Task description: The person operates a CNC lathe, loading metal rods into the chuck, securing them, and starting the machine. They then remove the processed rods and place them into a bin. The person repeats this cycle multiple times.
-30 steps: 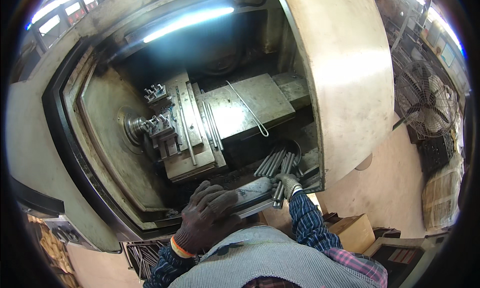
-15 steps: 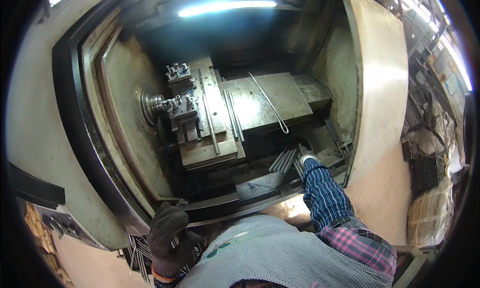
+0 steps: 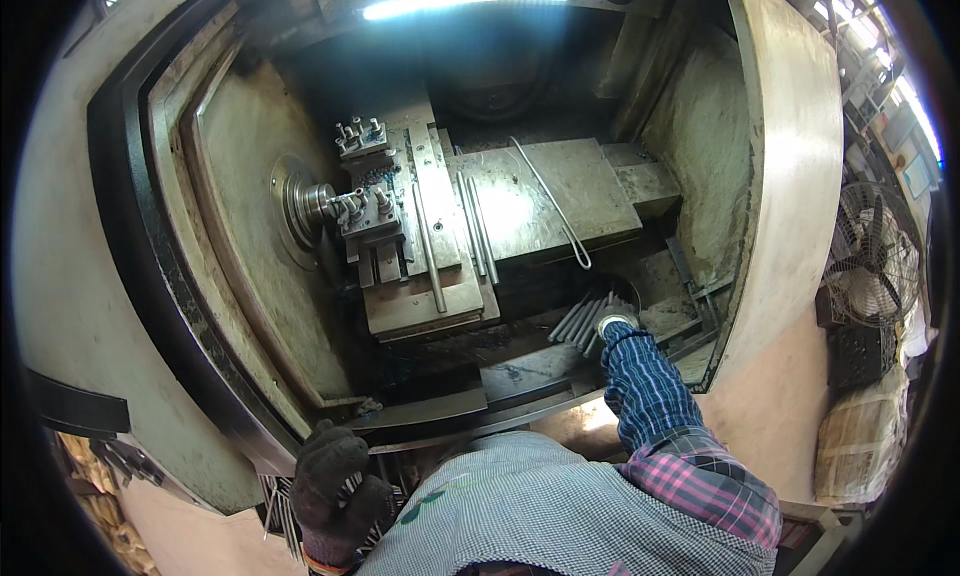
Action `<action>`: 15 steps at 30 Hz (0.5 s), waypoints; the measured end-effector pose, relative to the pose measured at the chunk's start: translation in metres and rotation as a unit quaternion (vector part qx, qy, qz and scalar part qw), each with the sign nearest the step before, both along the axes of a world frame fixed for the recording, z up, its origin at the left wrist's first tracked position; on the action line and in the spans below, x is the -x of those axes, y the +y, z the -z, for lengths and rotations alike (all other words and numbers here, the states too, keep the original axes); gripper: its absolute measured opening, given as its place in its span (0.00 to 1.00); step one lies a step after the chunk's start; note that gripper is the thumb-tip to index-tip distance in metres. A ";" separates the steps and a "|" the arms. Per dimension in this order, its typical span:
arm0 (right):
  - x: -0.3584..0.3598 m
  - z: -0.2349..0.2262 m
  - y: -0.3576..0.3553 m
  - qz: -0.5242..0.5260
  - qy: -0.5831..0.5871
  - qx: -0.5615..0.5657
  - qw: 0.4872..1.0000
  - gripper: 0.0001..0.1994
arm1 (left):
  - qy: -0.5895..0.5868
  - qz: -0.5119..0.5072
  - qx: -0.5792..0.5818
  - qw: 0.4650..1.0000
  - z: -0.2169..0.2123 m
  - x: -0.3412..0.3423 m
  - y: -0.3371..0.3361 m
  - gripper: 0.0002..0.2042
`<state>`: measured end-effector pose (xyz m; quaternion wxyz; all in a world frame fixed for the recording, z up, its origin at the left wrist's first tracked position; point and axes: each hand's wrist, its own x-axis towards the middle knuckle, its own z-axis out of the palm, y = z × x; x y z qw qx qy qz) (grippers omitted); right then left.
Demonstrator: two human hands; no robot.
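My right hand [image 3: 622, 308], in a dark glove with a pale cuff, reaches into the machine's lower right. It is at a bundle of short metal rods [image 3: 575, 322]; its fingers are lost in shadow, so its grip is unclear. My left hand [image 3: 330, 476], in a dark knit glove, is by the front sill [image 3: 420, 413], thumb apart from the bent fingers. Through that gap show bits of the metal rods [image 3: 283, 511] below. Inside the lathe, a thin rod [image 3: 430, 251] lies on the slide, with two more rods [image 3: 477, 226] beside it.
A chuck [image 3: 315, 202] projects from the left wall, close to a bolted tool post [image 3: 372, 216]. A long hooked wire [image 3: 550, 201] rests across the flat bed cover [image 3: 590, 191]. The door edge [image 3: 785, 176] stands at right; beyond it are a fan [image 3: 868, 241] and a wrapped bundle [image 3: 860, 431].
My right hand has shifted slightly over the rod bundle, and its dark glove shows more. The whole view has tilted a little. My left hand stays near the sill.
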<state>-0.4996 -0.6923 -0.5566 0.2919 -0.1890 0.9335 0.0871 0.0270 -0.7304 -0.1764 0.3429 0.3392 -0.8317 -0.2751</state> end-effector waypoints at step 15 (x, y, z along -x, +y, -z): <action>-0.118 -0.112 -0.064 -0.022 -0.052 -0.091 0.994 0.44 | -0.012 0.026 -0.017 0.999 -0.008 0.018 0.005 0.18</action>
